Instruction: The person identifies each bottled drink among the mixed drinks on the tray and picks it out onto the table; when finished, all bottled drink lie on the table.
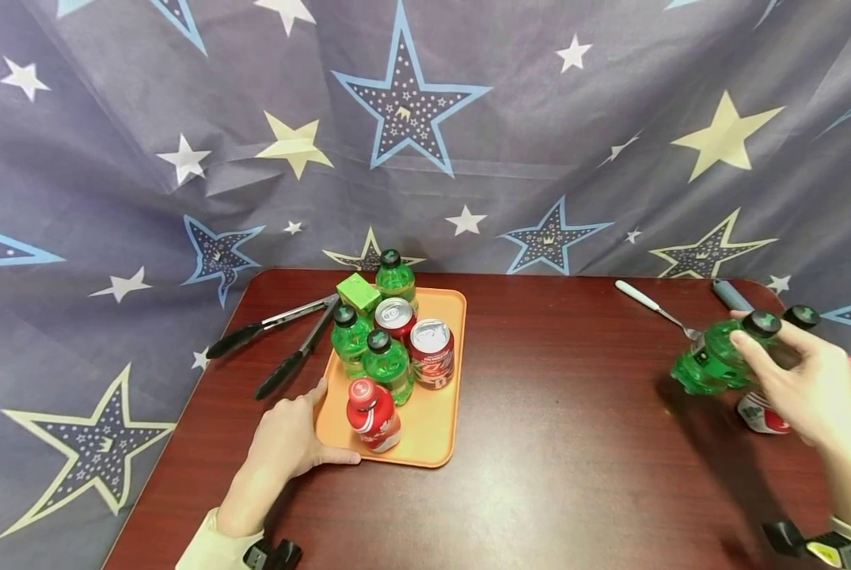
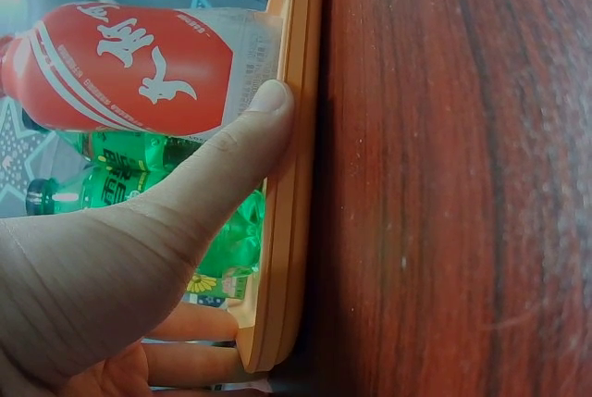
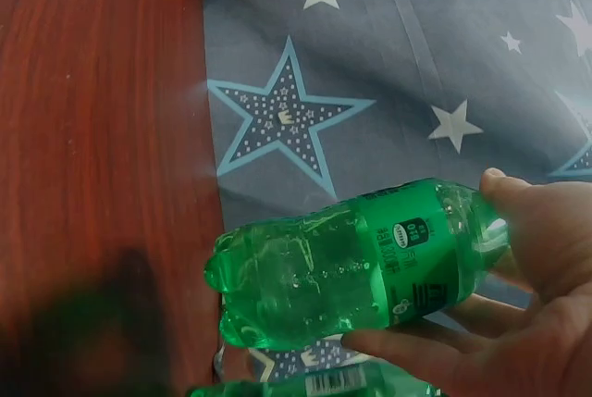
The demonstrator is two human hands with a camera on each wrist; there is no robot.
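Note:
My left hand (image 1: 286, 431) holds the near left corner of an orange tray (image 1: 425, 431). Its thumb lies on the near rim and the fingers are at the left side. A red-capped red bottle (image 1: 374, 419) stands just inside that corner. Up at the right, my right hand (image 1: 813, 388) grips a green soda bottle (image 1: 713, 360) near its black-capped neck. That bottle leans, its base toward the left and raised over the table. Behind the hand are a second green bottle (image 3: 338, 381) and a red-and-white labelled item (image 1: 761, 413), both partly hidden.
On the tray stand several green bottles (image 1: 389, 368), two red cans (image 1: 432, 356) and a green box (image 1: 358, 293). Black-handled tongs (image 1: 290, 317) lie left of it. A white-handled utensil (image 1: 639, 295) and a grey-blue handle (image 1: 731, 294) lie at the back right, near the star-patterned curtain (image 1: 510, 174).

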